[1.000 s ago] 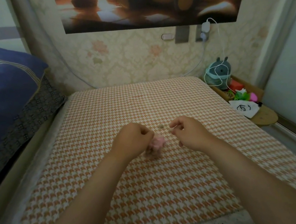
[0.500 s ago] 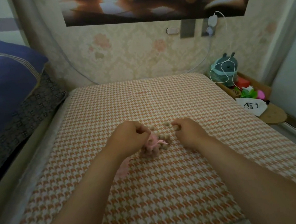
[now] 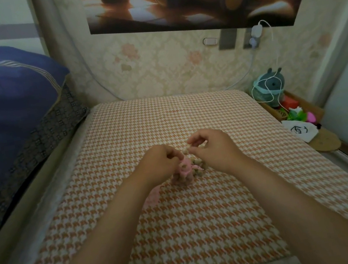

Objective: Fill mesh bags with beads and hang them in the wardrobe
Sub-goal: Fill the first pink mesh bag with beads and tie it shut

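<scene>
A small pink mesh bag [image 3: 185,168] lies on the orange-and-white houndstooth table [image 3: 182,221], with tan beads bulging inside it. My left hand [image 3: 162,163] pinches the top of that bag. My right hand [image 3: 213,148] is just to the right of it, thumb and forefinger pinched on a tan bead above the bag's mouth. A few loose tan beads [image 3: 201,172] lie beside the bag. A second pink mesh bag [image 3: 152,195] pokes out flat from under my left forearm.
A bed with a blue quilt [image 3: 5,108] borders the table on the left. At the right stands a wooden tray [image 3: 320,142] with a teal plush toy [image 3: 269,88], colourful bits and a white pouch [image 3: 300,132]. A charger cable hangs from the wall behind.
My right hand rose from the table and moved left toward the bag's mouth, pinching a bead. My left hand kept its hold on the bag. The camera tilted slightly.
</scene>
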The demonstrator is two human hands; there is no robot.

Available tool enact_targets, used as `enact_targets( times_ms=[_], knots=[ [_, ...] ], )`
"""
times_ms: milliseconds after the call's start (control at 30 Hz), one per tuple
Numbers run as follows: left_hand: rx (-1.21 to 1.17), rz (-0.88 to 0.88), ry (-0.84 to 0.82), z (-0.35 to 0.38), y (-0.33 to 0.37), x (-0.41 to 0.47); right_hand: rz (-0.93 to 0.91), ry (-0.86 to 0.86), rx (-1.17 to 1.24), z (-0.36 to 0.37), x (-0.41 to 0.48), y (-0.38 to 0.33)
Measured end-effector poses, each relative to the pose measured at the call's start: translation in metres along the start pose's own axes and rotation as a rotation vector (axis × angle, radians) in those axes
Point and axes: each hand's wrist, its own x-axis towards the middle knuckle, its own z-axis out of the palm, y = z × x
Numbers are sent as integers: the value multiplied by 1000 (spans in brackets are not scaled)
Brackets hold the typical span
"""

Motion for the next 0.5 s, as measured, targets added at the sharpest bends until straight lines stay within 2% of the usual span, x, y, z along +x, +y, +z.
enact_targets(
  times_ms=[367, 500],
  knots=[
    [-101, 5, -46, -9, 0, -8, -203, -101, -265, 7, -14, -19],
    [-200, -33, -75, -10, 2, -8, -184, -146, -276, 6, -10, -15]
  ],
)
